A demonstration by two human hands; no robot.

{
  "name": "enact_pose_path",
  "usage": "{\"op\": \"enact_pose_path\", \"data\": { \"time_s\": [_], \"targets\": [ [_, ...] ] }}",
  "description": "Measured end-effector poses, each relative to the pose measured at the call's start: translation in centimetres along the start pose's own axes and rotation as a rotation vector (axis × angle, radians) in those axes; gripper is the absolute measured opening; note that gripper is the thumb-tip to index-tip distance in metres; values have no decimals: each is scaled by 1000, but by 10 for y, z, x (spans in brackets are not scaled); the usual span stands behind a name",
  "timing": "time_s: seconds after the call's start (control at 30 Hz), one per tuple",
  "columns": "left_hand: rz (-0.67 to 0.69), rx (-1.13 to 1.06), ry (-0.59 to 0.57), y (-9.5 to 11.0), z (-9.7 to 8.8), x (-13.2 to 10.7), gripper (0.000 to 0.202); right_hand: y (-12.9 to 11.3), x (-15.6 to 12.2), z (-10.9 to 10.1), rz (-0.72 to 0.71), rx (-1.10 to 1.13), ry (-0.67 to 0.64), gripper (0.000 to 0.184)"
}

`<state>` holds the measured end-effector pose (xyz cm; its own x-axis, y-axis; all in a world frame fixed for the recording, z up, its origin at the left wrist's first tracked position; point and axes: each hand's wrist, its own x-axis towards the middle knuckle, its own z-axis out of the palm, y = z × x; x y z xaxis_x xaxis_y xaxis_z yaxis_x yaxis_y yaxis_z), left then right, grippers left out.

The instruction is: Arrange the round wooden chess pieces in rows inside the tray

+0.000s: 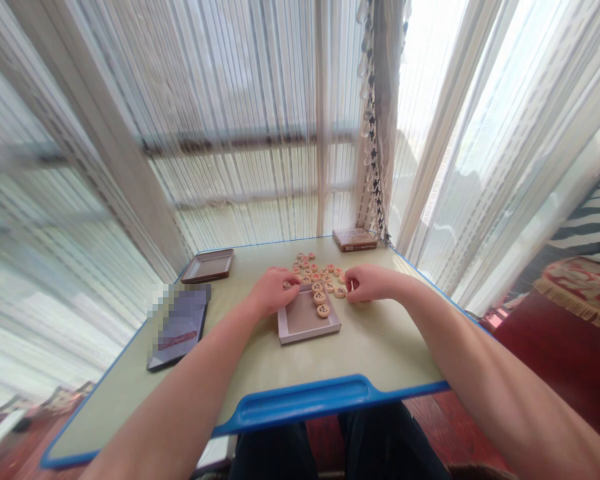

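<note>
Curtains point(240, 80) at twelve beyond the table point(385, 353); discs point(323, 311) in the box point(310, 334), left hand point(274, 291) at its ten, right hand point(371, 283) two, can't tell either grip!

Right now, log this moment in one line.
left hand: at far-left corner of pale-walled tray | right hand: beside loose xiangqi pieces | pale-walled tray: row of pieces along right side

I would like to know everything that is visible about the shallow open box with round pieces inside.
The shallow box is rectangular, with low whitish walls and a grey-brown floor; it looks like cardboard. It lies flat on the pale table, open side up, slightly turned. Round, wood-coloured pieces with dark characters form a row along its right side. The left hand is at its far left corner; whether it touches the wall is unclear.
</note>
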<state>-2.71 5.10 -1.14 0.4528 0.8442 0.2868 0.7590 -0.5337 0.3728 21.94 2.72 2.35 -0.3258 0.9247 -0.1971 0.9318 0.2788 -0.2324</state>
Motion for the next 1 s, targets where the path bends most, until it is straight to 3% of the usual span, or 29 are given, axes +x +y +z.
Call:
{"op": "enact_pose_path", "data": {
  "time_s": [0.2,0.6,0.67,0.73,0.87,0.93,1.0],
  "targets": [
    [23,-11,-78,1,-1,-1,25,-2,-1,-1,-17,-35,20,17],
    [118,-160,-118,5,1,-1,18,1,6,5,-51,-84,132,21],
    [53,-208,-83,7,1,-1,22,2,7,5,-29,-71,153,21],
    [-73,-277,21,4,1,1,29,4,8,4,13,-46,217,22],
    [-359,-321,277,-23,-1,7,33,10,10,2,112,-20,320,25],
    [-428,-285,288,-41,-6,10,34,11,9,0,125,-34,304,25],
    [-490,-238,223,-55,-12,11,34,10,8,0,117,-53,255,26]
  ]
}}
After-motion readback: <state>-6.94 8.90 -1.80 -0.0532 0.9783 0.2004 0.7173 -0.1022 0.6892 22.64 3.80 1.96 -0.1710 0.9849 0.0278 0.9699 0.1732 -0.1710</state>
